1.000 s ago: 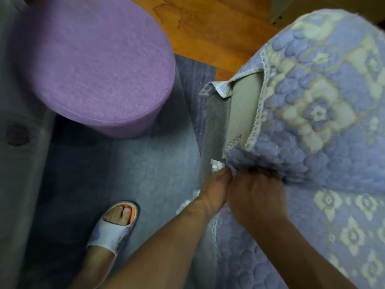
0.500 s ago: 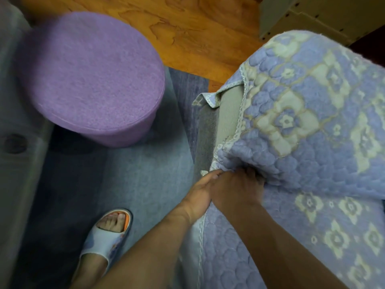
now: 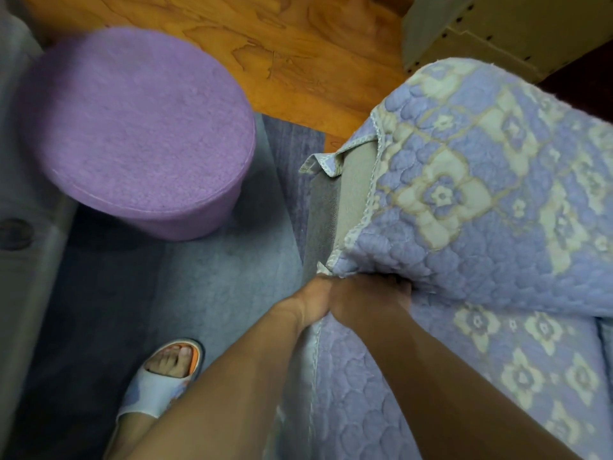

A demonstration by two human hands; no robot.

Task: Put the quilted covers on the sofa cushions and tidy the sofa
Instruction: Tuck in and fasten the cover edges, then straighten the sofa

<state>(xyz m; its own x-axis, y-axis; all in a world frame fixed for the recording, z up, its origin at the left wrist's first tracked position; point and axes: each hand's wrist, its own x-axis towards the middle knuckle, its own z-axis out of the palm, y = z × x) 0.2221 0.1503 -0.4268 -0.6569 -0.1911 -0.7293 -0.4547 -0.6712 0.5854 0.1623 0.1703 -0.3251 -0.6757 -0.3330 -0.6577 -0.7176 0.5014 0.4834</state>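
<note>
A sofa cushion wears a lilac quilted cover with cream flowers and stands on the sofa seat, which has a matching quilted cover. The cushion's grey end shows through the cover's open left side, with a loose flap at its top. My left hand and my right hand meet at the cover's lower left corner. Both pinch the lace-edged fabric there. Their fingertips are tucked under the cushion and hidden.
A round purple stool stands on the blue-grey rug to the left. My foot in a white slipper is beside the sofa front. Wooden floor lies beyond, and a beige furniture piece is at the top right.
The view has shifted, so the cushion and stool sit lower and more to the left. Both hands have stayed together at the cover's lower corner, pushed deeper under the cushion.
</note>
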